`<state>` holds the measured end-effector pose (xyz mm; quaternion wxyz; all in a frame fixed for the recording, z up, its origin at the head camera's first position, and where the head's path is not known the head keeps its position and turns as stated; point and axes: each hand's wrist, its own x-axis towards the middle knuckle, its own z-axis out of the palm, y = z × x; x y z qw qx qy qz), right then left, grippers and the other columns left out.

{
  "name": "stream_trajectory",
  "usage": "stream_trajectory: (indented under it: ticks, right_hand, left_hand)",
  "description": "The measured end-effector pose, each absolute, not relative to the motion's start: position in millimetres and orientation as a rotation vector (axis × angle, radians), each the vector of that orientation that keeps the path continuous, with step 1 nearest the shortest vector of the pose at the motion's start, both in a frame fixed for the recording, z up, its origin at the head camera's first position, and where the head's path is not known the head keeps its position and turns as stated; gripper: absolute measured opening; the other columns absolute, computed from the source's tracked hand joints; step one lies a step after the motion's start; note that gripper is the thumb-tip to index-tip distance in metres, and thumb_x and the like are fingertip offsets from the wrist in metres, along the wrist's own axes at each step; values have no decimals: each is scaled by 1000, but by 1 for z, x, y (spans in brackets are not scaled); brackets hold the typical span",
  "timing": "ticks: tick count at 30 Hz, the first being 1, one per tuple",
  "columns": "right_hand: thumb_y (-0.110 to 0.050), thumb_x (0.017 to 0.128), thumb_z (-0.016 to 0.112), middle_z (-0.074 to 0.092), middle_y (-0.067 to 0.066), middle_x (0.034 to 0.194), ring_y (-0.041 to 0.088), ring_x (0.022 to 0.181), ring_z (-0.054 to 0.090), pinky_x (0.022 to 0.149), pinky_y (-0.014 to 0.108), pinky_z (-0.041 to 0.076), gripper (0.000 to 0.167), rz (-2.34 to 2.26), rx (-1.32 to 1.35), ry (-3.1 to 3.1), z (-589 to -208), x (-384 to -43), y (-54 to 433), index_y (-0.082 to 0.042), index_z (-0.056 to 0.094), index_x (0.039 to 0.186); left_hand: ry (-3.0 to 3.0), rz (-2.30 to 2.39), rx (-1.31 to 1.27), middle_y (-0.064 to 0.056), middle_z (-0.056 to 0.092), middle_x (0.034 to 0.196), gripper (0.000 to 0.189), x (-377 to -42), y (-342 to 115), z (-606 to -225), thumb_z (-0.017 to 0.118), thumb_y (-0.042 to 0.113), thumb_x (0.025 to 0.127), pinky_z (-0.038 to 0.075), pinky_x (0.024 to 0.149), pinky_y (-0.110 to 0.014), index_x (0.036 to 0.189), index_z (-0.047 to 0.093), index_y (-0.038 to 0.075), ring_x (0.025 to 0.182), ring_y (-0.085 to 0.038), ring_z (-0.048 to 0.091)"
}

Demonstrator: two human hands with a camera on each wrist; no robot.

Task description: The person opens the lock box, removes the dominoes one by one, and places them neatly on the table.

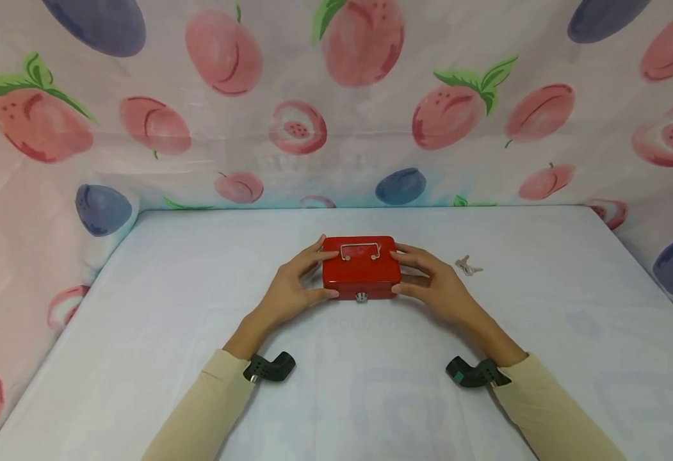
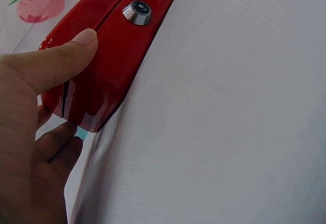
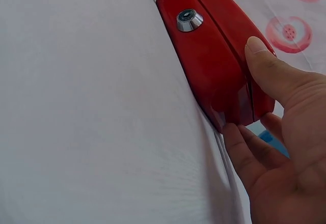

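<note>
one l hand pinches l end of red box, mid-frame, lock on near side; r hand pinches r end; keys right of frame centre; step prob steadying box, next move prob needs even grip both ends

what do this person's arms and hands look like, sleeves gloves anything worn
Both the left hand and right hand are bare, without gloves. The left sleeve and right sleeve are long, plain and beige. Each wrist wears a black, bent device: the left device and the right device, which has a small green patch. No cables show.
</note>
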<state>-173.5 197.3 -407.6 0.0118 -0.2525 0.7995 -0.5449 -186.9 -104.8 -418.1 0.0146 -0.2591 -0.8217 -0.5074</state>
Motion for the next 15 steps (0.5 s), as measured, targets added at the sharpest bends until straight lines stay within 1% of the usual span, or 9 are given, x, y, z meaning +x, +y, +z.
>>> stream_trajectory:
  ticks: [2, 7, 9, 11, 14, 15]
  right_hand:
    - [-1, 82, 73, 36, 6, 149, 29, 132, 40, 93, 40, 47, 59, -1703, -794, 2489, -405, -171, 196, -9, 52, 137]
    - [1, 83, 71, 34, 14, 150, 38, 134, 34, 93, 49, 45, 55, -1683, -766, 2490, -387, -161, 188, -2, 52, 135]
    - [-2, 84, 72, 34, 11, 150, 37, 135, 32, 94, 48, 45, 55, -1669, -758, 2498, -389, -162, 189, -5, 54, 135]
    - [-6, 84, 73, 34, 5, 150, 34, 136, 31, 95, 45, 46, 55, -1652, -752, 2510, -395, -165, 192, -11, 55, 135]
    - [-6, 83, 74, 35, 5, 150, 33, 136, 31, 94, 44, 46, 55, -1639, -741, 2513, -394, -165, 191, -11, 56, 135]
    - [-5, 83, 74, 34, 7, 150, 34, 136, 31, 94, 46, 46, 55, -1634, -736, 2514, -390, -163, 190, -9, 56, 134]
  left_hand:
    - [-2562, -1576, -810, 1, 30, 154, 61, -186, -105, -418, 80, 19, 79, 40, 103, -39, 134, 56, 27, 139, -14, 27]
    - [-2576, -1569, -813, 0, 31, 154, 61, -185, -107, -415, 81, 17, 78, 40, 102, -37, 134, 57, 25, 139, -14, 27]
    - [-2595, -1554, -801, 3, 31, 153, 62, -184, -107, -414, 81, 18, 78, 40, 102, -35, 134, 57, 25, 139, -12, 28]
    - [-2613, -1546, -792, 6, 31, 153, 62, -183, -108, -413, 81, 18, 77, 41, 101, -35, 134, 57, 26, 139, -13, 28]
    - [-2631, -1546, -775, 11, 31, 152, 62, -182, -109, -411, 82, 19, 77, 42, 100, -35, 133, 57, 28, 138, -13, 29]
    - [-2633, -1546, -773, 11, 31, 152, 62, -181, -109, -411, 82, 19, 77, 43, 100, -35, 133, 57, 28, 138, -14, 29]
